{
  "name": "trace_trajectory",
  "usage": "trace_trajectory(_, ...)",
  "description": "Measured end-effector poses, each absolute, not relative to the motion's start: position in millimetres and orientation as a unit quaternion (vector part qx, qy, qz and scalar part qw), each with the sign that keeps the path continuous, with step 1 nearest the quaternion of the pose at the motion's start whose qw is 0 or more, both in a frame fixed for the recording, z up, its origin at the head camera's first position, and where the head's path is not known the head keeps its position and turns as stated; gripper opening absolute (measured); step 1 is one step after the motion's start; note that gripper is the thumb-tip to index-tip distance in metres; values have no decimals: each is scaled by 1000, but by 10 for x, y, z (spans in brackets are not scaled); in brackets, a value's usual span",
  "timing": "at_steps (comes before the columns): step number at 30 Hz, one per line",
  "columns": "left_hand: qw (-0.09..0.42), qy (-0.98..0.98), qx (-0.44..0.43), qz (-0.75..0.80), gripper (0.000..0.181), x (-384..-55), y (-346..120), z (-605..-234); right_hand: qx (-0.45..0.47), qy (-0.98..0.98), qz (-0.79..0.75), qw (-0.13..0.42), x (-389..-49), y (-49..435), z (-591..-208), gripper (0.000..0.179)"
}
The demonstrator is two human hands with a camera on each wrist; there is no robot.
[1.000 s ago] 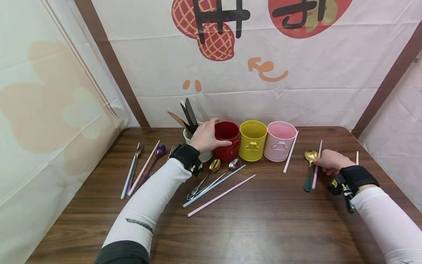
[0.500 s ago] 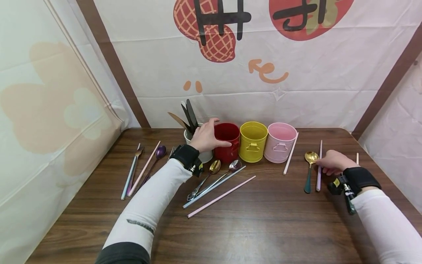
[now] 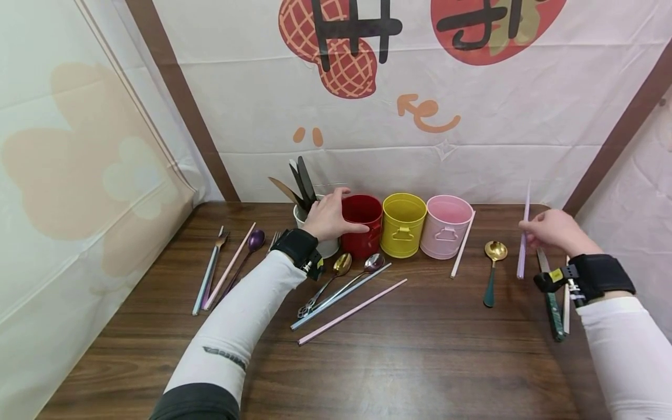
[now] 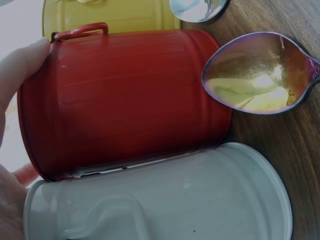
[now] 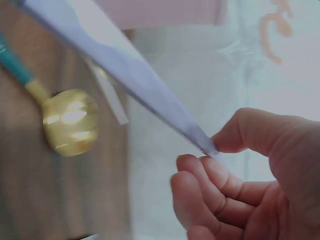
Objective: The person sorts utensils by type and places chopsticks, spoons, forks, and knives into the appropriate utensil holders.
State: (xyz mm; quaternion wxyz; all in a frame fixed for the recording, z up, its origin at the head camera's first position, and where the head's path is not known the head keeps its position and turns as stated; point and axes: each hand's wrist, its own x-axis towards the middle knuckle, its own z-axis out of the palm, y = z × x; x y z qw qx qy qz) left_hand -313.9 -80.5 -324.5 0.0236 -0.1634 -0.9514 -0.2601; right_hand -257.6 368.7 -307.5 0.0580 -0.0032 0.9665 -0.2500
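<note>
In the head view my left hand [image 3: 329, 217] reaches over the white bucket [image 4: 165, 200] and grips the red bucket [image 3: 364, 245] at its rim. My thumb [image 4: 30, 60] lies near the rim by its handle. At the right, my right hand [image 3: 552, 228] pinches a pale purple chopstick [image 3: 522, 256] between thumb and fingers, holding it nearly upright. The right wrist view shows the chopstick slanting away from the fingertips [image 5: 222, 142]. A gold spoon with a green handle [image 3: 491, 274] lies to the left of that hand.
Yellow [image 3: 403, 233] and pink [image 3: 446, 233] buckets stand beside the red one. Several knives [image 3: 301, 181] stick up from the white bucket. Spoons and chopsticks [image 3: 353, 312] lie in front. More cutlery [image 3: 212, 271] lies at far left. Under my right wrist lies a green-handled knife [image 3: 553, 315].
My right hand has lifted the purple chopstick from the table beside the gold spoon and moved it right and up. The left hand has stayed at the red bucket.
</note>
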Motion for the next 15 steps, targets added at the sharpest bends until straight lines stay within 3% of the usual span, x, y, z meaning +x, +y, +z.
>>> trace_trajectory(7,22,-952,-163,-258,93,-3145,-807,-3247,-10,968,-246,-46,-2584,3463,-2576,40)
trace_trajectory(15,23,-952,-159,-262,94,-3156,-812,-3275,-39,936,-308,-168,-2662,2931,-2205,30)
